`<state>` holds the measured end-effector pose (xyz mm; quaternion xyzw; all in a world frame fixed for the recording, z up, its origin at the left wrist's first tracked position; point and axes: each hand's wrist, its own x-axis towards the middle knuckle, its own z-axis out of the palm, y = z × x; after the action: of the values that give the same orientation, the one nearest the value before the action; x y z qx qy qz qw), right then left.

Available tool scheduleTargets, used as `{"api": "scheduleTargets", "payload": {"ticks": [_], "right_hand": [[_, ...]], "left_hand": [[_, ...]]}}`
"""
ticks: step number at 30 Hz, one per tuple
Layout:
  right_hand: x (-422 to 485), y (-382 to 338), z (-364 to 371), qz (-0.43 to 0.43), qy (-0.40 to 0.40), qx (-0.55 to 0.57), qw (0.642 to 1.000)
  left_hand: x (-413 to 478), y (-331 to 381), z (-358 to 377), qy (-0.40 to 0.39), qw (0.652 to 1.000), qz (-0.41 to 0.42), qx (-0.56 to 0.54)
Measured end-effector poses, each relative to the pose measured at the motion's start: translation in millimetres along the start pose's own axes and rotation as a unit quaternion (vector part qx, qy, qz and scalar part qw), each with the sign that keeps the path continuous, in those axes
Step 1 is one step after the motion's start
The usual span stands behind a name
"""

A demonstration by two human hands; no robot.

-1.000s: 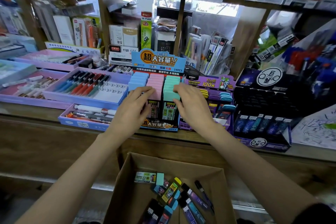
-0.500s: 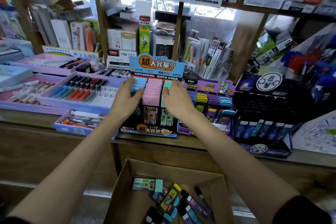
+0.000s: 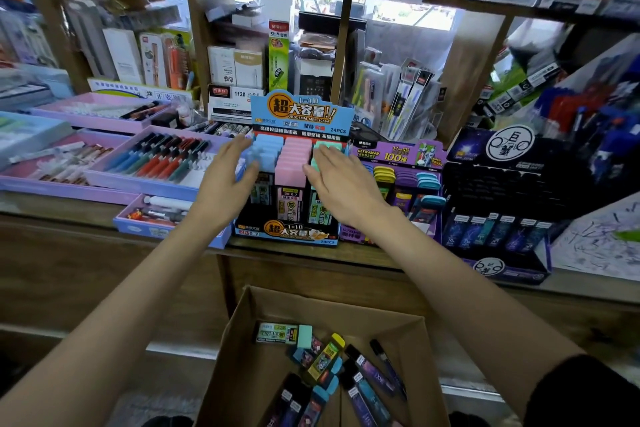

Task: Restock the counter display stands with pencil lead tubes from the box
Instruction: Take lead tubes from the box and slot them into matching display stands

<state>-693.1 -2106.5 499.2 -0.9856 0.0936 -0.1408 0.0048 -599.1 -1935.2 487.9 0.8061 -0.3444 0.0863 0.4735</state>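
In the middle of the frame, the left hand (image 3: 227,191) is resting flat, fingers straight, on the blue tubes (image 3: 266,151) in the display stand (image 3: 301,114). The right hand (image 3: 341,184) is lying flat on the green tubes (image 3: 334,148). At bottom centre, loose tubes (image 3: 325,360) are lying in the box (image 3: 242,357).

Cardboard box (image 3: 242,357) partly beyond the bottom edge; outer tube caps (image 3: 268,154) half behind the hands (image 3: 225,191) (image 3: 346,191).

Matt cardboard box (image 3: 242,357), wooden counter (image 3: 86,253)
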Motion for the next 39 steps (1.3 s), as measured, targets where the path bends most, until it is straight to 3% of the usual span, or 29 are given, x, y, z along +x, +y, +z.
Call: {"api": "scheduleTargets", "payload": {"ticks": [3, 6, 8, 11, 14, 18, 26, 28, 32, 35, 39], "right_hand": [[-3.4, -2.1, -8.8, -0.006, -0.019, 0.025, 0.999], [-25.4, -3.1, -18.5, -0.038, 0.045, 0.08, 0.995], [-50.5, -2.7, -21.2, -0.036, 0.08, 0.117, 0.989], [-96.0, 3.4, -11.7, -0.023, 0.07, 0.157, 0.985], [-140.3, 15.0, 14.2, -0.008, 0.007, 0.174, 0.985], [-191.3, 31.5, 70.4, 0.05, -0.146, 0.2, 0.968], [-258.2, 46.8, 204.6, 0.248, -0.36, 0.242, 0.866], [-269.6, 46.5, 225.6, 0.307, -0.363, 0.25, 0.844], [-280.2, 36.7, 249.2, 0.374, -0.277, 0.244, 0.851], [-281.0, 26.8, 256.3, 0.382, -0.263, 0.221, 0.858], [-277.2, 19.0, 262.3, 0.402, -0.265, 0.228, 0.846]], "left_hand": [[-17.4, 7.1, -6.7, -0.001, 1.0, 0.02, 0.018], [-42.4, 10.1, -10.7, -0.01, 0.999, 0.048, 0.021], [-64.9, 7.1, -7.8, -0.042, 0.998, 0.053, 0.001], [-104.7, -4.4, 8.9, -0.117, 0.992, 0.028, -0.025], [-142.4, -22.6, 34.0, -0.172, 0.985, 0.012, -0.004], [-186.8, -53.0, 68.9, -0.246, 0.966, -0.073, -0.014], [-260.4, -110.5, 136.0, -0.364, 0.89, -0.271, 0.047], [-269.3, -120.7, 142.5, -0.371, 0.874, -0.31, 0.05], [-271.4, -133.6, 152.5, -0.364, 0.864, -0.344, 0.057], [-273.2, -132.0, 163.3, -0.359, 0.852, -0.372, 0.079], [-275.1, -124.8, 175.3, -0.362, 0.854, -0.347, 0.138]]}}
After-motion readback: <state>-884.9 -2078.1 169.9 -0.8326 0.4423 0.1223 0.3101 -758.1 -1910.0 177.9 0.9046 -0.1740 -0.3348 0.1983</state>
